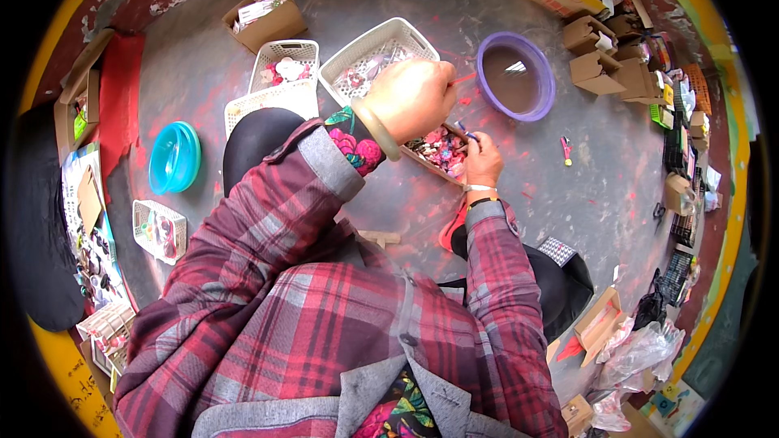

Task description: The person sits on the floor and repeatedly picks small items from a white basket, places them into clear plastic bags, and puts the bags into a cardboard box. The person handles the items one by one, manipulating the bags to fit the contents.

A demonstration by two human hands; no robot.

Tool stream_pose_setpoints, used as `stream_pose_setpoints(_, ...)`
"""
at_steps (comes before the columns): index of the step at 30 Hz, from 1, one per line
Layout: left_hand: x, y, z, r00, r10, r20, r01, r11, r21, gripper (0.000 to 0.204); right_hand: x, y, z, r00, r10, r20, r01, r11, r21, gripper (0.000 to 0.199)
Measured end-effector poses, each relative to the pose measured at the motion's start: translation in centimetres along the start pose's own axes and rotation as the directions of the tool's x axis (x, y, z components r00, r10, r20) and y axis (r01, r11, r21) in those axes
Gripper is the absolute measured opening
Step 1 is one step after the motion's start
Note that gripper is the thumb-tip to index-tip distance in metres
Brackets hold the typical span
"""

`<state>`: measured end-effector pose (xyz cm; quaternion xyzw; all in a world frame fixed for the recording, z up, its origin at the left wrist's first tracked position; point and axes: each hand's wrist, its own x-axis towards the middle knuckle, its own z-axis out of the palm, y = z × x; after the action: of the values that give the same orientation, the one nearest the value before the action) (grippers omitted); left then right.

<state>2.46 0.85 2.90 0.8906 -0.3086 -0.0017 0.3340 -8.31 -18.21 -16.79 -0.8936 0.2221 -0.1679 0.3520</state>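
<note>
My left hand [418,97] is raised above the floor, its fingers curled closed. A thin red strip [464,79] shows just beyond its knuckles; I cannot tell whether it is gripped. Below and to the right, my right hand [484,161] is at the edge of a shallow cardboard box [445,173]. Its fingers are pinched together, and a small dark-blue piece [466,131] shows at their tips. Many small pink, red and dark pieces [442,148] fill the box. Behind my left hand stands a large white basket [329,75] with small pieces inside.
A purple basin [484,85] of murky water stands at the right. Small white baskets [261,57] and a cardboard box [280,20] are farther left, near teal basins [172,158]. A pink-and-yellow item [566,151] lies on the floor. Boxes [598,73] line the right wall.
</note>
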Motion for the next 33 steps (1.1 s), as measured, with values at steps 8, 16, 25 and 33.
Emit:
stream_pose_setpoints(8,0.0,0.0,0.2,1.000,0.014,0.002,-0.014,1.000,-0.026,0.017,2.8,1.9,-1.7,0.876,0.420,0.237,-0.482,0.756,0.442,0.014)
stream_pose_setpoints(16,-0.3,-0.6,0.1,0.999,0.035,0.009,-0.035,0.999,-0.018,0.016,5.7,-3.0,-5.9,0.950,0.189,0.248,-0.272,0.891,0.362,0.013)
stream_pose_setpoints(25,0.0,-0.9,0.0,0.998,0.039,0.046,-0.035,0.995,-0.089,0.014,5.3,-4.7,-7.4,0.930,0.167,0.328,-0.316,0.819,0.478,0.017)
stream_pose_setpoints(33,-0.4,-0.1,-0.7,0.989,0.046,0.141,-0.028,0.991,-0.128,0.014,4.3,-18.6,-16.9,0.902,-0.428,0.061,0.365,0.829,0.424,0.014)
